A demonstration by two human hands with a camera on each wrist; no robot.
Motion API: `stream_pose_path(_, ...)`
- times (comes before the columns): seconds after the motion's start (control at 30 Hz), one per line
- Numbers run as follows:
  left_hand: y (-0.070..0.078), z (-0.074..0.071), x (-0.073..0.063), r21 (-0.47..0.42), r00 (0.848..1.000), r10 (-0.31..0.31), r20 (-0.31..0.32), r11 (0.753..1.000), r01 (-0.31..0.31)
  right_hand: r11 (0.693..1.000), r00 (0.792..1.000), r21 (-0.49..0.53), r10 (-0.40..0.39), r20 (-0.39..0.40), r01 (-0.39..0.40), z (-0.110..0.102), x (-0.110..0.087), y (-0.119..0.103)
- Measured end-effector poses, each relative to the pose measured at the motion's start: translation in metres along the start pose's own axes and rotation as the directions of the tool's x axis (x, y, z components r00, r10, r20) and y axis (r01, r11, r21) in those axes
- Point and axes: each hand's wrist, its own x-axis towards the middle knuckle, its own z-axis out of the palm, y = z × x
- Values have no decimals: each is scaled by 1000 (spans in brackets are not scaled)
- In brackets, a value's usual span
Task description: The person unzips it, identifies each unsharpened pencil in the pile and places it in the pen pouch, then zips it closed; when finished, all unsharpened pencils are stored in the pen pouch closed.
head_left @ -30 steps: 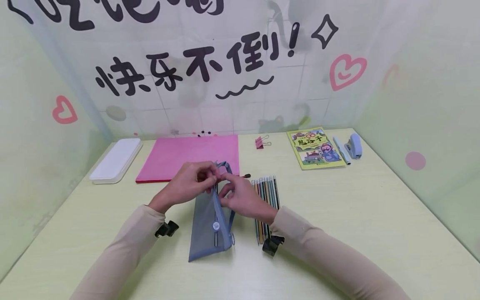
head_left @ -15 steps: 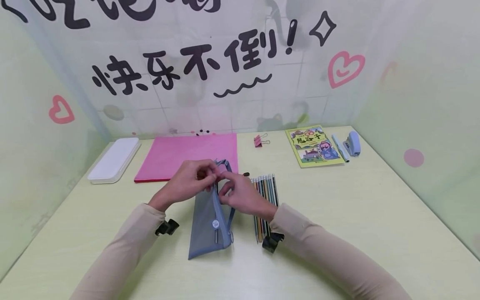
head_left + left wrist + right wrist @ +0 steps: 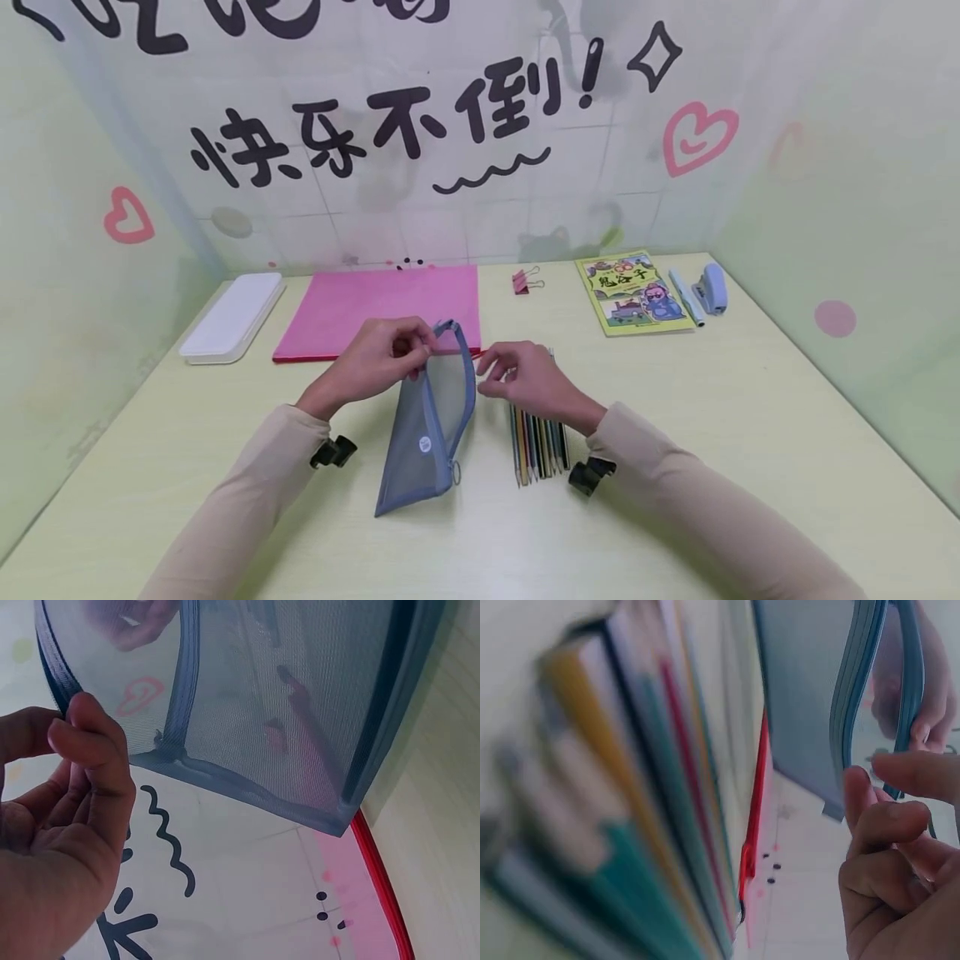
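Observation:
A blue mesh zip pouch (image 3: 408,450) stands tilted on the table with its mouth gaping and a round white sticker on its side. My left hand (image 3: 382,354) pinches the left rim of the mouth near the far end, also visible in the left wrist view. Just right of the other rim, my right hand (image 3: 536,383) hovers with loosely bent fingers and nothing between them. Whether its fingertips brush the rim I cannot tell. Beneath that hand lies a row of several pencils (image 3: 536,450), partly hidden by it; they look blurred and close in the right wrist view.
Behind the pouch lies a pink folder (image 3: 375,292) with a red edge. A white case (image 3: 234,317) is at the far left. Along the back right are a pink binder clip (image 3: 521,283), a yellow booklet (image 3: 633,296), a light blue pen (image 3: 686,296) and a blue stapler (image 3: 712,287).
My right hand has left the pouch's rim and shifted right, over the pencils. The pouch mouth gapes wider, and the dark stick seen inside below the sticker no longer shows. My left hand keeps its place.

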Motion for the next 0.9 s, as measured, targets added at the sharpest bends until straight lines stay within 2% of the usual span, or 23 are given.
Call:
stream_pose_path(0.23,-2,1,0,33,1000,1,9,999,-1,981,993,-192,33,114,-11,-16,-9,21)
stream_pose_path(0.4,-4,1,1,44,1000,1,11,999,-1,968,987,-249,43,153,-3,-18,-10,27)
stream_pose_path(0.6,-4,2,0,41,1000,-6,11,999,6,937,989,-348,13,149,40,-10,-5,26)
stream_pose_path(0.9,-5,3,-2,37,1000,6,13,999,-7,879,988,-475,99,119,-31,5,1,12)
